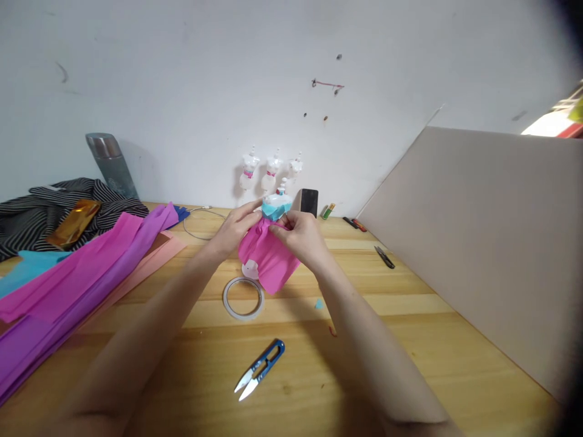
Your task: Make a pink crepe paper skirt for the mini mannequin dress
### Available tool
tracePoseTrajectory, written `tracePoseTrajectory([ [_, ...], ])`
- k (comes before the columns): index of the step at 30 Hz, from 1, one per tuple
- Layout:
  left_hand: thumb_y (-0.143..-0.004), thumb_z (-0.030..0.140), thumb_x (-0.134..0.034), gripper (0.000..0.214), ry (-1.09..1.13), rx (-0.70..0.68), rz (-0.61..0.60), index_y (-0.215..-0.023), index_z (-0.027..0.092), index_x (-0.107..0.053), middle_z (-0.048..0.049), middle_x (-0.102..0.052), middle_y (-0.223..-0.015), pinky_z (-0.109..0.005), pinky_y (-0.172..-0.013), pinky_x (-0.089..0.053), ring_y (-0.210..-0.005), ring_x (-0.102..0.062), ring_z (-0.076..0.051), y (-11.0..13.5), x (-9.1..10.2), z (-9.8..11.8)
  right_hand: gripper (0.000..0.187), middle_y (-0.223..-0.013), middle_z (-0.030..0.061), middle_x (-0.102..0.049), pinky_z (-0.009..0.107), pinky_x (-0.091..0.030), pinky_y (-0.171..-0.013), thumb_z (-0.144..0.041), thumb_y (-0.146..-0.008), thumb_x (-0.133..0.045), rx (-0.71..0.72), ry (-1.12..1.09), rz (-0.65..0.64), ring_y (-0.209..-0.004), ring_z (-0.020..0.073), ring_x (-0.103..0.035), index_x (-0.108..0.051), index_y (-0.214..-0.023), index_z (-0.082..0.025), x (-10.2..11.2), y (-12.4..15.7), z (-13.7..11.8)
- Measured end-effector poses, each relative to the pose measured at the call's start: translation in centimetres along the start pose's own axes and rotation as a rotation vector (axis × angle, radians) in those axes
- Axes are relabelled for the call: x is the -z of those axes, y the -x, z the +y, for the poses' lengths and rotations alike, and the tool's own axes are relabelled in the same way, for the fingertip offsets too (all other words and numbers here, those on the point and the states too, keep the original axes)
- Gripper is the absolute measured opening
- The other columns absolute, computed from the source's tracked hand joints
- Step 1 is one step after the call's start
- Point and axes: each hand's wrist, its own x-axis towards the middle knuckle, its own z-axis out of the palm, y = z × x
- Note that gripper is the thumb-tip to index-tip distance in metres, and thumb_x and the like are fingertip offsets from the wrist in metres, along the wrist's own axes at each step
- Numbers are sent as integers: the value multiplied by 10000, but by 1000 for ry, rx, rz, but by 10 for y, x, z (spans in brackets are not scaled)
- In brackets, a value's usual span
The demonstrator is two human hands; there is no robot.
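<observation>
Between my hands stands a small white dress-form mannequin (283, 187), with a light blue crepe-paper band (276, 210) around its bust. Pink crepe paper (272, 258) hangs below like a skirt, gathered at the waist. My left hand (239, 226) is closed around the mannequin's left side at the waist. My right hand (299, 233) pinches the upper edge of the pink paper, thumb and fingers together. The round base (250, 269) shows partly under the skirt. Nearer me lie a roll of double-sided tape (225, 300) and blue-handled thread snips (260, 369).
Long crepe-paper strips (91, 273) and striped cloth (27, 212) cover the left side, with a tumbler (112, 165) behind. Several mannequins, a phone (308, 201) and a small green item (328, 211) stand by the wall. Black snips (385, 257) lie beside a pale board (483, 230).
</observation>
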Motion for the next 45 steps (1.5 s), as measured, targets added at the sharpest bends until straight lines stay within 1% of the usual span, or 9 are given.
tracePoseTrajectory([
  [5,-590,111,-520,716,55,75,-112,-1305,151,-502,-47,-685,-936,-269,-710,-450,-850,-601,-183,-1,5,0,199,-514,-35,-456,256,-302,-550,-264,-657,-610,-11,29,-29,-522,110,-394,-472,-535,-189,3,-2,-3],
  [9,-606,161,-567,447,-123,15,-33,-1052,143,-588,-81,-652,-1011,-320,-812,-460,-957,-595,-212,-2,11,2,203,-515,-40,-437,254,-289,-551,-272,-662,-603,14,27,-48,-524,106,-371,-467,-537,-187,3,-3,-1],
  [13,-677,253,-576,100,-443,-11,42,-709,159,-561,-44,-630,-865,-300,-765,-461,-837,-584,-176,2,13,17,209,-516,-43,-427,255,-280,-551,-274,-661,-607,22,29,-46,-530,105,-361,-462,-537,-187,2,-4,2],
  [16,-701,307,-560,200,-739,15,52,-566,169,-509,-10,-571,-689,-261,-613,-399,-645,-513,-132,8,9,31,193,-517,-46,-430,256,-278,-551,-258,-653,-609,17,24,-47,-531,104,-359,-470,-540,-187,2,-4,2],
  [18,-684,360,-599,258,-899,105,22,-533,180,-492,17,-504,-553,-259,-533,-314,-543,-441,-118,12,3,36,192,-515,-46,-430,256,-279,-551,-246,-648,-608,17,26,-49,-531,104,-359,-466,-534,-187,2,-3,2],
  [22,-685,344,-584,244,-1055,167,0,-524,194,-478,28,-455,-480,-274,-508,-226,-485,-377,-114,17,-5,31,192,-516,-44,-425,253,-277,-548,-238,-654,-593,22,16,-52,-535,105,-358,-457,-529,-187,2,-2,2],
  [27,-681,253,-515,193,-970,148,-13,-511,183,-455,25,-434,-494,-265,-505,-224,-495,-379,-105,17,-5,22,184,-515,-42,-424,250,-275,-547,-233,-658,-585,24,9,-63,-541,109,-369,-458,-532,-187,1,-2,3],
  [33,-671,246,-496,194,-789,158,-36,-496,174,-453,24,-446,-499,-241,-498,-256,-518,-386,-102,16,-5,24,204,-515,-43,-428,253,-277,-550,-233,-663,-588,22,29,-60,-540,109,-377,-446,-523,-190,3,-2,-1],
  [45,-697,274,-488,213,-910,173,-73,-519,180,-418,35,-382,-496,-257,-493,-239,-502,-354,-97,18,-1,34,238,-583,-31,-524,254,-284,-555,-301,-678,-674,45,223,-46,-564,121,-441,-472,-604,-199,0,0,-5],
])
